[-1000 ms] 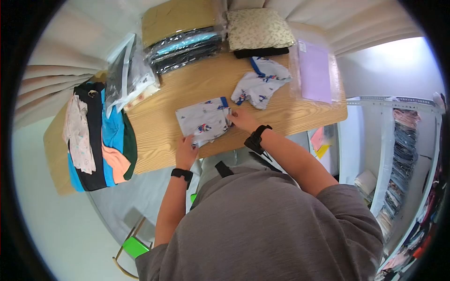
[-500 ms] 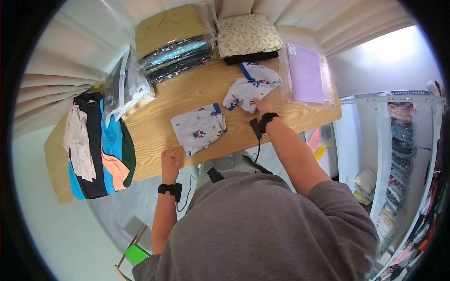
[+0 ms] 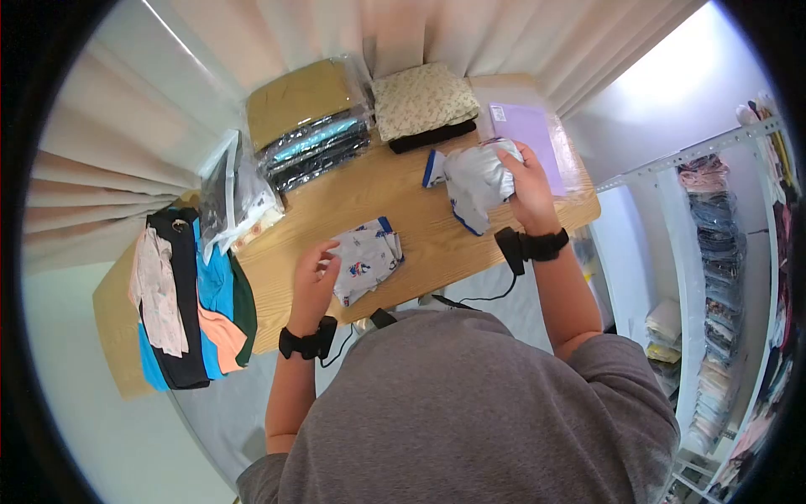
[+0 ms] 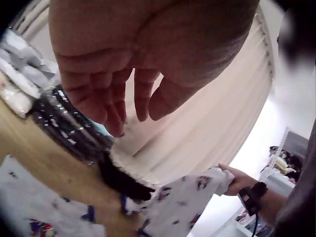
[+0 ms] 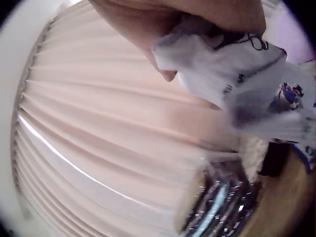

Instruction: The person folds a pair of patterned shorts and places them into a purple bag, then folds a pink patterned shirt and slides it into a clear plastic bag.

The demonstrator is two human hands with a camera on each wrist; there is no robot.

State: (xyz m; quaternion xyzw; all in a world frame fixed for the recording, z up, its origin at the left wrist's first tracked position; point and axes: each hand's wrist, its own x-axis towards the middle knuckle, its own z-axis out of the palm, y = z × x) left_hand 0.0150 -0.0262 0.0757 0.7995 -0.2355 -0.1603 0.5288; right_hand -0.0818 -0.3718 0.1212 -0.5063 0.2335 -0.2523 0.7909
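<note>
Since 0.5 s ago: the loose printed garment (image 3: 468, 186) has come up off the counter (image 3: 361, 193) in the right grip (image 3: 535, 193). The left grip (image 3: 316, 275) has shifted from beside the folded printed garment (image 3: 363, 267) to over its far-left corner. The folded garment has stayed near the counter's near edge.

Surroundings, large to small. Counter: wood-topped, curtain (image 3: 478, 46) behind its far edge. Left end: pile of clothes (image 3: 180, 315), partly over the near edge. Far edge, left of middle: stack of bagged items (image 3: 302, 109). To its right, a cream patterned cloth (image 3: 424, 99) on a black cloth (image 3: 432, 136). Far-right corner: purple packet (image 3: 525, 126), partly hidden by the right grip and the garment.

Loose garment: white, blue-trimmed, bunched at its right side, the rest hanging toward the left above the right part of the counter. Cannot tell whether its lowest trim touches the wood.

Right grip: thumb and fingers closed together, pinching the bunched cloth; the garment lies directly in and below it.

Left grip: fingers loosely bent, gap between thumb and fingers, holding nothing. Left wrist view shows it in the air; the folded garment lies below, apart from the fingertips.
</note>
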